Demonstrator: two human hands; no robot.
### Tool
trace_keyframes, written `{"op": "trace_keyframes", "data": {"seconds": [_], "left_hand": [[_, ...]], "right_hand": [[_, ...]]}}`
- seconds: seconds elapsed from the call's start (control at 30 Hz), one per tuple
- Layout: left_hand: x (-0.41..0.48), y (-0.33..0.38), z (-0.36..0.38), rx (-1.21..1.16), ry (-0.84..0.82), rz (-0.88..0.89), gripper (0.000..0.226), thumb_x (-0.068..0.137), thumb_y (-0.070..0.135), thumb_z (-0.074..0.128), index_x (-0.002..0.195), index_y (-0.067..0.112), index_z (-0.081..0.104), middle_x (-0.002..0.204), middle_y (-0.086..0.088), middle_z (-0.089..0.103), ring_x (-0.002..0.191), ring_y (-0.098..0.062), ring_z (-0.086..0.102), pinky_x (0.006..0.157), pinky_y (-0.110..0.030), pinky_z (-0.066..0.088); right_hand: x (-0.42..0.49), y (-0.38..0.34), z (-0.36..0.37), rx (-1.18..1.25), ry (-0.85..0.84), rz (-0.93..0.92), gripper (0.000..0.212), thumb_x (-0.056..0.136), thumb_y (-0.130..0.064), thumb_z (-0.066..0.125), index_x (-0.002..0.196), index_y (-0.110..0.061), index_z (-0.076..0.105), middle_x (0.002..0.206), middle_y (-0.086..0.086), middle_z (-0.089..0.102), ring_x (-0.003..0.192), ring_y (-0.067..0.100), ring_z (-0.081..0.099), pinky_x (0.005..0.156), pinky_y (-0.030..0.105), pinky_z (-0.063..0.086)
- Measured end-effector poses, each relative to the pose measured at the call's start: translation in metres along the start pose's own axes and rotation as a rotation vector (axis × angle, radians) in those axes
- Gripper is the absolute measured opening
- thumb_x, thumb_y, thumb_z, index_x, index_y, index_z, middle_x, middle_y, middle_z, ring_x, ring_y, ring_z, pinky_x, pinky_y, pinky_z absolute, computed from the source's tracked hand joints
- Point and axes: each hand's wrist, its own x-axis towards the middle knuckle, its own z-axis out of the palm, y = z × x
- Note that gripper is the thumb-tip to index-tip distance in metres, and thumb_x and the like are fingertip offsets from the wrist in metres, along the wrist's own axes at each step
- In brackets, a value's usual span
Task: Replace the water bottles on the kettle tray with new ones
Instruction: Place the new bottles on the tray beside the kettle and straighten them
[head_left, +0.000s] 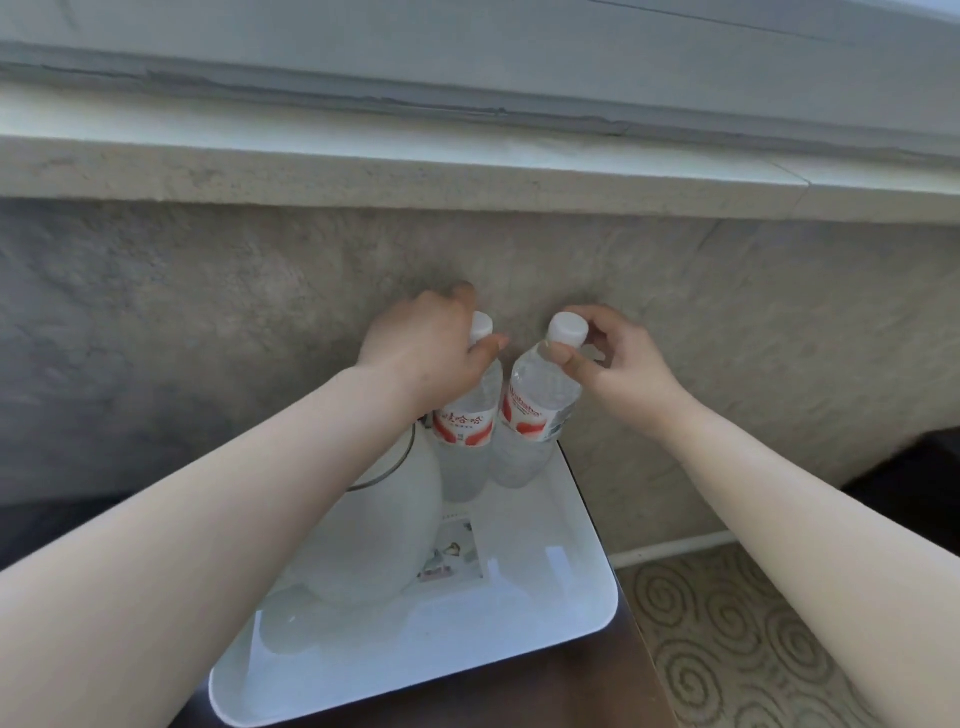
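Note:
Two clear water bottles with white caps and red-and-white labels stand side by side at the far end of the white kettle tray (566, 597). My left hand (426, 353) is wrapped around the neck of the left bottle (465, 431). The fingers of my right hand (608, 358) pinch the right bottle (535, 410) just under its cap; this bottle leans a little to the right. A white kettle (384, 530) sits on the tray's left side, partly hidden by my left forearm.
The tray rests on a dark wooden table (587, 691) against a rough grey wall (208, 312) below a stone window ledge (467, 171). A small printed card (457, 545) lies in the tray. Patterned carpet (727, 623) lies to the right.

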Motion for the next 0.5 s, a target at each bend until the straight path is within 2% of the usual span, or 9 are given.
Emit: {"op": "trace_keyframes", "data": {"seconds": [0.1,0.17,0.27,0.33,0.4,0.5], "left_hand": [[-0.003,0.001,0.005,0.036,0.079,-0.038,0.050,0.090,0.055,0.046,0.107,0.008,0.048,0.086,-0.016,0.062,0.078,-0.039,0.060,0.055,-0.033,0.031],[-0.003,0.006,0.007,0.058,0.085,-0.036,0.053,0.089,0.056,0.046,0.109,0.008,0.047,0.092,-0.019,0.065,0.083,-0.040,0.062,0.055,-0.033,0.030],[0.000,0.015,0.005,0.069,0.040,-0.061,0.054,0.090,0.057,0.045,0.114,0.008,0.046,0.098,-0.018,0.065,0.087,-0.039,0.062,0.056,-0.033,0.030],[0.003,0.018,0.002,0.040,-0.029,-0.104,0.054,0.090,0.058,0.044,0.114,0.009,0.044,0.100,-0.016,0.063,0.089,-0.037,0.060,0.057,-0.033,0.032],[0.004,0.017,-0.003,0.000,-0.114,-0.128,0.054,0.089,0.059,0.045,0.114,0.011,0.043,0.096,-0.012,0.058,0.086,-0.033,0.057,0.059,-0.033,0.036],[0.002,0.011,-0.015,-0.089,-0.257,-0.079,0.048,0.085,0.055,0.056,0.108,0.015,0.045,0.091,-0.004,0.054,0.082,-0.026,0.054,0.061,-0.032,0.040]], "right_hand": [[0.000,-0.004,-0.005,0.027,-0.125,-0.009,0.031,0.089,-0.015,0.066,0.107,-0.037,0.055,0.112,-0.018,0.060,0.108,-0.006,0.056,0.091,0.005,0.042],[0.000,-0.005,-0.006,0.033,-0.170,-0.005,0.034,0.091,-0.012,0.063,0.116,-0.032,0.053,0.118,-0.013,0.060,0.113,-0.001,0.056,0.098,0.012,0.042],[0.000,-0.007,-0.006,0.045,-0.129,0.016,0.039,0.092,-0.014,0.064,0.122,-0.034,0.050,0.126,-0.007,0.059,0.122,0.008,0.053,0.105,0.024,0.040],[-0.002,-0.008,-0.003,0.043,-0.079,0.042,0.043,0.087,-0.020,0.071,0.125,-0.035,0.053,0.124,-0.011,0.060,0.118,0.005,0.055,0.101,0.020,0.042],[-0.004,-0.008,0.000,0.020,-0.031,0.052,0.044,0.083,-0.022,0.075,0.124,-0.026,0.058,0.117,-0.010,0.064,0.109,0.004,0.059,0.094,0.016,0.046],[-0.004,-0.010,0.003,0.006,-0.004,0.066,0.034,0.083,-0.019,0.075,0.114,-0.023,0.060,0.112,-0.003,0.066,0.107,0.012,0.061,0.090,0.018,0.047]]}}
